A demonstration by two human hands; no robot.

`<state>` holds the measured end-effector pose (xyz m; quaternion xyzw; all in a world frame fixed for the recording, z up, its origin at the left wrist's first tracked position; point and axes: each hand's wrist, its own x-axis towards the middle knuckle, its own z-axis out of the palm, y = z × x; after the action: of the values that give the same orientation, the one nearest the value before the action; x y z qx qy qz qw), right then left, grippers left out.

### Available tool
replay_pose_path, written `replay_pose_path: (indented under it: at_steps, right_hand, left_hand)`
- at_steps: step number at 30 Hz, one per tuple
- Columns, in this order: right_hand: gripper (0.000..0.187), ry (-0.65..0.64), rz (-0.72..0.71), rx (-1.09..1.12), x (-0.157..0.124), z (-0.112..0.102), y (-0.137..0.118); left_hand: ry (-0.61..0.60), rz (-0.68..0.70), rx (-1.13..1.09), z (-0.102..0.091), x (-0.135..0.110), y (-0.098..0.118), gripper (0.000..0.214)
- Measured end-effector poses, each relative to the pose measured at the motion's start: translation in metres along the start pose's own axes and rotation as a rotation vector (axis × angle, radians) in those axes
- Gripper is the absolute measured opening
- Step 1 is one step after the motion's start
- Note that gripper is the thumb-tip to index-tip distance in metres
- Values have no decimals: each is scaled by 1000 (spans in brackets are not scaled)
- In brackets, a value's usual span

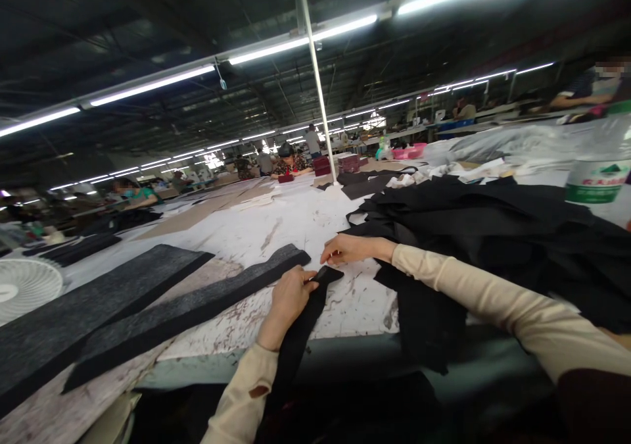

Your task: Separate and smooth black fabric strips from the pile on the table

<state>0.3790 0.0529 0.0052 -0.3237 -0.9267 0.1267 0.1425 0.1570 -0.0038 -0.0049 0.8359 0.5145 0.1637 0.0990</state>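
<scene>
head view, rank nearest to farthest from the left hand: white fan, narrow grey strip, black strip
1. Black strip: touching the left hand
2. Narrow grey strip: just left of the hand
3. White fan: at the view's left edge

Matt black cloth made up both the held strip (309,316) and the rumpled pile (483,227) on a desk (359,306) whose pale covering looked scuffed and stained. Grey strips (113,289) showed a flecked, felt-like face. Clear plastic formed the bottle (599,177), smooth plastic the basin (410,151), and soft, matt cloth the sleeves (453,279).
</scene>
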Motion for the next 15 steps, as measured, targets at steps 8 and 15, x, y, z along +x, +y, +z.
replay_pose_path:
  at_steps: [8,15]
  right_hand:
    - [24,-14,-64,-162,3,0,-14]
    - [17,-8,-97,-450,0,5,-24]
  left_hand:
    - [-17,32,88,-2,-3,5,32]
    - [-25,59,174,-2,-3,4,32]
